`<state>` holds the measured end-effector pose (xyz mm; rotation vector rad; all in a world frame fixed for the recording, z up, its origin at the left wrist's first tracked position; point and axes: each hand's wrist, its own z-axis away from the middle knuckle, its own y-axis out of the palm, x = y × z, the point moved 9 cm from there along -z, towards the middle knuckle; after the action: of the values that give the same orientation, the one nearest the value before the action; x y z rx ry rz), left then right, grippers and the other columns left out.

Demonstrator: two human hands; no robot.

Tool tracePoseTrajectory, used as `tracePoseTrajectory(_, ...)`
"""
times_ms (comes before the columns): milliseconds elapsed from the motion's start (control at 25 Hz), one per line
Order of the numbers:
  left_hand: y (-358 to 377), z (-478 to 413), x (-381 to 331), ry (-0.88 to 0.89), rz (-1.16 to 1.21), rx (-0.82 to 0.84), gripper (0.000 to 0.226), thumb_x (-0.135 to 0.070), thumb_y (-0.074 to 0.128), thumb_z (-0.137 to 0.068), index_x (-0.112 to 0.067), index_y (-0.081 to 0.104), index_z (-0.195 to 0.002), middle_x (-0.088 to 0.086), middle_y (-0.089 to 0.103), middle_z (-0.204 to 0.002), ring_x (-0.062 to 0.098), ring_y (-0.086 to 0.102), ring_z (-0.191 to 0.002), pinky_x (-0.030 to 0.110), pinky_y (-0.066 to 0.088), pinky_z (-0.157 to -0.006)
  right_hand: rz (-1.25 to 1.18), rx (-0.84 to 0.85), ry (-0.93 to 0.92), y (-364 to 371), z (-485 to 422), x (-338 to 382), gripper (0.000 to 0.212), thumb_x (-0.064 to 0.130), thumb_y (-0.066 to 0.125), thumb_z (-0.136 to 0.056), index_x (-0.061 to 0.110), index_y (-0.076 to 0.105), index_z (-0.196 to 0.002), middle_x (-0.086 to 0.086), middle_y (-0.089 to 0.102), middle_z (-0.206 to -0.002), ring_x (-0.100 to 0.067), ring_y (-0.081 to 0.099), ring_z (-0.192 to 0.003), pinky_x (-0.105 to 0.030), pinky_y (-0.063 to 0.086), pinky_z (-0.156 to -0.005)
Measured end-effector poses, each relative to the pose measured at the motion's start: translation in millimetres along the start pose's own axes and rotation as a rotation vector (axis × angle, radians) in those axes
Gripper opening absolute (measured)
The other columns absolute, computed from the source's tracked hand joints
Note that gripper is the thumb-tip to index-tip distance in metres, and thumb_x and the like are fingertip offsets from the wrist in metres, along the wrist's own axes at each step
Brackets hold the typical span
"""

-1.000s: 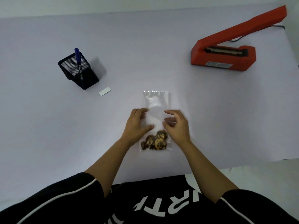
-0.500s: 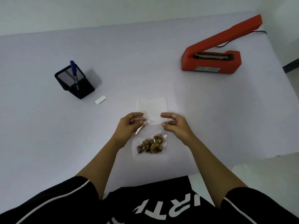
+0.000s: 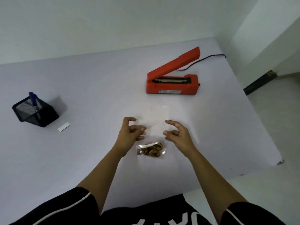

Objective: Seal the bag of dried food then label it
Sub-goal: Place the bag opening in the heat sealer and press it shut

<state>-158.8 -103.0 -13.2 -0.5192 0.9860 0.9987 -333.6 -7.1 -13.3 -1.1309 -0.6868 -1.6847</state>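
– Pale lilac surface (image 3: pixel 97 78), white walls (image 3: pixel 113 21) behind. Bag position?

– Clear bag (image 3: pixel 155 117) sits at centre of the surface. Its empty film points toward 12 o'clock. Dried food (image 3: pixel 151 151), brown slices, is bunched in the end at 6 o'clock.

– Hands?

– Left hand (image 3: pixel 129 133) is at the bag's 9 o'clock edge, right hand (image 3: pixel 178 133) at its 3 o'clock edge. Both are half-curled with fingertips at the film. Cannot tell whether either one pinches it, as the film is too transparent.

– Sealer?

– Red heat sealer (image 3: pixel 172 88) is at 1 o'clock from the bag, well apart from it, with its arm raised. Black cord (image 3: pixel 203 60) trails off toward 2 o'clock.

– Labelling items?

– Black mesh pen holder (image 3: pixel 40 117) stands at 9 o'clock, far from the bag, with a blue pen (image 3: pixel 33 98) tilted inside. White label strip (image 3: pixel 63 127) lies flat near the holder, at its 4 o'clock.
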Motion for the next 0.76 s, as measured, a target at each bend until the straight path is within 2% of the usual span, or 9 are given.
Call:
tracePoseTrajectory(80, 29.5, -10.9, -2.6, -0.019, 0.011, -0.014, 0.035, -0.009, 0.062, -0.088, -0.017, 0.043, -0.115, 0.011, 0.07, -0.097, 0.017, 0.069, -0.081, 0.031, 0.058, -0.071, 0.012, -0.012, -0.004, -32.1, -7.7, 4.3, 0.041, 0.003, 0.065, -0.084, 0.025, 0.057, -0.118, -0.006, 0.062, -0.091, -0.013, 0.063, -0.077, -0.026, 0.056, -0.075)
tracePoseTrajectory(160, 53.4, -24.8, -3.2, -0.054, 0.05, -0.042, 0.028, -0.01, 0.063, -0.087, -0.012, 0.053, -0.113, 0.011, 0.071, -0.094, 0.017, 0.07, -0.078, 0.028, 0.056, -0.07, 0.026, -0.022, -0.012, -59.8, -18.4, 10.2, 0.041, 0.003, 0.065, -0.084, 0.024, 0.057, -0.119, -0.004, 0.061, -0.087, -0.01, 0.064, -0.075, -0.029, 0.057, -0.077)
tracePoseTrajectory(280, 76.8, -44.6, -5.9, -0.067, 0.064, -0.078, 0.008, -0.01, 0.06, -0.089, -0.007, 0.065, -0.095, 0.012, 0.07, -0.087, 0.022, 0.067, -0.08, 0.033, 0.055, -0.075, 0.046, -0.024, -0.021, -85.9, -38.6, 20.4, 0.041, 0.003, 0.064, -0.085, 0.019, 0.057, -0.122, -0.006, 0.062, -0.091, -0.012, 0.064, -0.078, -0.027, 0.057, -0.076)
tracePoseTrajectory(560, 98.8, -84.3, -24.5, -0.096, 0.119, -0.214, 0.018, -0.015, 0.054, -0.093, -0.004, 0.068, -0.09, 0.01, 0.069, -0.082, 0.016, 0.066, -0.068, 0.024, 0.056, -0.063, 0.06, -0.031, -0.032, -112.1, -94.4, 46.2, 0.031, 0.006, 0.059, -0.089, 0.019, 0.057, -0.117, -0.006, 0.067, -0.084, -0.018, 0.067, -0.087, -0.027, 0.056, -0.076)
tracePoseTrajectory(760, 97.1, -98.1, -34.3, -0.116, 0.121, -0.27, 0.023, -0.015, 0.053, -0.093, -0.005, 0.067, -0.077, 0.01, 0.065, -0.071, 0.019, 0.064, -0.065, 0.023, 0.058, -0.062, 0.047, -0.008, -0.034, -110.5, -111.8, 47.0, 0.03, 0.006, 0.06, -0.088, 0.021, 0.057, -0.114, -0.009, 0.067, -0.093, -0.018, 0.067, -0.087, -0.024, 0.057, -0.072)
